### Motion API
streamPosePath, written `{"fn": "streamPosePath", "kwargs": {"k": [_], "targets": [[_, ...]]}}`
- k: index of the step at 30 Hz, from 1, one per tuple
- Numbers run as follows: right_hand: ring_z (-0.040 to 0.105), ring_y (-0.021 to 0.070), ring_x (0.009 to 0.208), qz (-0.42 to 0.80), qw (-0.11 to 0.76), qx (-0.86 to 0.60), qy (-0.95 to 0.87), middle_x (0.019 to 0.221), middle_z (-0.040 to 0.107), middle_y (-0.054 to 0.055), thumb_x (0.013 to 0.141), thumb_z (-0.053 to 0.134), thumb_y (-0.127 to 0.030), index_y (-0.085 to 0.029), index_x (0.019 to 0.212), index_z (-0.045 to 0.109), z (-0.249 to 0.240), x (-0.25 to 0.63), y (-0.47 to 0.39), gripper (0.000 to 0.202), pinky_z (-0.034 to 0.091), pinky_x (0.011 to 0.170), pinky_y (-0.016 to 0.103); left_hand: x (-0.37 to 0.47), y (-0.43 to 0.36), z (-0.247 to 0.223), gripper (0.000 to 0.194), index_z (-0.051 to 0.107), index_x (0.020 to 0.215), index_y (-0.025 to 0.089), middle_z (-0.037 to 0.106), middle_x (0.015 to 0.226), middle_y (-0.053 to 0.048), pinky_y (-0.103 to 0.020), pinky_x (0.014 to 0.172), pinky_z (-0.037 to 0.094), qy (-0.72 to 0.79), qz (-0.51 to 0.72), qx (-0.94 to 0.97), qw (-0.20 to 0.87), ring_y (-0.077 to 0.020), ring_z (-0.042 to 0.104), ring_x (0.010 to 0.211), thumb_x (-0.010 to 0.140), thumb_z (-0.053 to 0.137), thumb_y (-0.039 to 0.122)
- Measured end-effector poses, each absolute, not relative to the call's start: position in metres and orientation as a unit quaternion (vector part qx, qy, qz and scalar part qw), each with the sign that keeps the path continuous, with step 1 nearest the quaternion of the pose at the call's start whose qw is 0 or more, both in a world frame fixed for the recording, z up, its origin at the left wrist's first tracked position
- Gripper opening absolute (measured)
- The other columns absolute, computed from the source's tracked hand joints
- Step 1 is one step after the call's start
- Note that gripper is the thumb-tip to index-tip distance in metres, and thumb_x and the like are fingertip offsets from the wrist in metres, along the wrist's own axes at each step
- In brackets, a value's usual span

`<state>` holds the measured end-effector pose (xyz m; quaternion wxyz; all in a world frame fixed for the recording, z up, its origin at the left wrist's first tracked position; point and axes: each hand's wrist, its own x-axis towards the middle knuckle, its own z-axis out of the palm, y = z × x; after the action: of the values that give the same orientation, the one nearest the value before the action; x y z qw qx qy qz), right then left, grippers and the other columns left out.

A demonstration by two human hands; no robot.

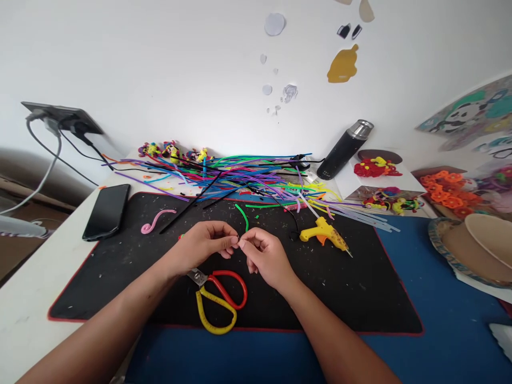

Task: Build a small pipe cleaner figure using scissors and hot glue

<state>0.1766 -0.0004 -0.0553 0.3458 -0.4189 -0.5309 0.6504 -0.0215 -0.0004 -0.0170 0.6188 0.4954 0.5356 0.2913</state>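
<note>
Over the middle of a black mat (320, 293), my left hand (204, 245) and my right hand (268, 256) meet fingertip to fingertip. Both are closed in a pinch; a tiny dark bit shows between them, too small to name. Just behind the fingers a short green pipe cleaner (242, 214) lies curved on the mat. Below my left hand are scissors (218, 296) with one red and one yellow handle, their blades partly hidden by that hand. A pink pipe cleaner (156, 220) with a coiled end rests to the left.
A yellow glue gun (326, 233) lies right of my hands. Behind the mat spreads a heap of coloured pipe cleaners (240, 173), with small figures (172, 152) beyond. A phone (107, 210) is at left, a black flask (344, 149) at back right, and a round basket (448, 256) far right.
</note>
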Motion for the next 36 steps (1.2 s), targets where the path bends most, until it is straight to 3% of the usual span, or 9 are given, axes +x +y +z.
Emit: {"fn": "streamPosePath", "kwargs": {"k": [9, 18, 30, 36], "targets": [[0.05, 0.0091, 0.042, 0.631, 0.313, -0.406, -0.583, 0.058, 0.053, -0.007, 0.093, 0.066, -0.044, -0.022, 0.089, 0.066, -0.049, 0.179, -0.001, 0.023, 0.039, 0.045, 0.022, -0.021, -0.006, -0.011, 0.038, 0.072, 0.081, 0.019, 0.068, 0.071, -0.001, -0.029, 0.063, 0.053, 0.551, 0.292, 0.519, 0.584, -0.0164, 0.06, 0.063, 0.076, 0.079, 0.056], [0.053, 0.0112, 0.045, 0.598, 0.347, -0.411, -0.594, 0.061, 0.054, -0.007, 0.094, 0.065, -0.041, -0.022, 0.096, 0.068, -0.055, 0.184, 0.002, 0.019, 0.042, 0.047, 0.024, -0.026, -0.012, -0.012, 0.036, 0.074, 0.08, 0.018, 0.069, 0.073, -0.002, -0.029, 0.062, 0.052, 0.548, 0.271, 0.516, 0.6, -0.0154, 0.061, 0.061, 0.075, 0.081, 0.053], [0.048, 0.0124, 0.056, 0.423, 0.311, -0.428, -0.735, 0.062, 0.053, -0.006, 0.096, 0.064, -0.031, -0.023, 0.09, 0.073, -0.047, 0.188, 0.001, 0.013, 0.037, 0.06, 0.026, -0.023, -0.014, -0.013, 0.038, 0.074, 0.079, 0.019, 0.069, 0.072, -0.002, -0.029, 0.063, 0.052, 0.561, 0.252, 0.518, 0.594, -0.0155, 0.062, 0.061, 0.075, 0.08, 0.056], [0.049, 0.012, 0.05, 0.436, 0.342, -0.443, -0.705, 0.057, 0.049, -0.007, 0.096, 0.061, -0.031, -0.022, 0.09, 0.071, -0.054, 0.191, 0.003, 0.014, 0.036, 0.055, 0.026, -0.025, -0.015, -0.016, 0.032, 0.075, 0.087, 0.019, 0.074, 0.077, -0.002, -0.03, 0.064, 0.049, 0.613, 0.194, 0.597, 0.481, -0.0194, 0.066, 0.068, 0.083, 0.068, 0.05]]}}
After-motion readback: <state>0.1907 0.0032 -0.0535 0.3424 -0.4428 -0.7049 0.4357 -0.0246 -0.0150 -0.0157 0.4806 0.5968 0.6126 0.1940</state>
